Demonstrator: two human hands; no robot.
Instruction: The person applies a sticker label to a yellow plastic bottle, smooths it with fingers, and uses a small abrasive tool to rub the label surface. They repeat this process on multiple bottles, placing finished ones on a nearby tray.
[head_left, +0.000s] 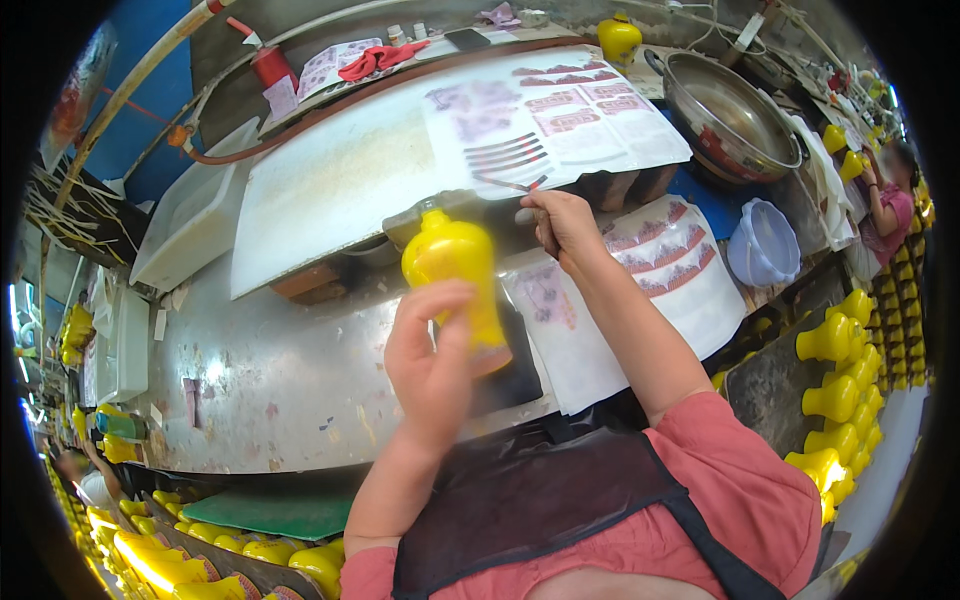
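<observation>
A glossy yellow vase (455,255) stands in front of me, its narrow neck away from me and a pinkish band near its base. My left hand (432,345), smeared by motion, is in front of the vase with fingers loosely curved and the thumb apart. Whether it touches the vase I cannot tell. Farther right, my right hand (560,220) pinches a thin dark strip (505,182) at the front edge of the white board (340,190). Several similar strips (505,150) lie behind it, beside purple and red printed decals (565,112).
A large metal basin (735,110) stands right of the board, with a pale blue bucket (763,245) nearer. More decal sheets (665,250) lie under my right forearm. Yellow vases (835,390) line the right side and lower left. A person (885,205) works at far right.
</observation>
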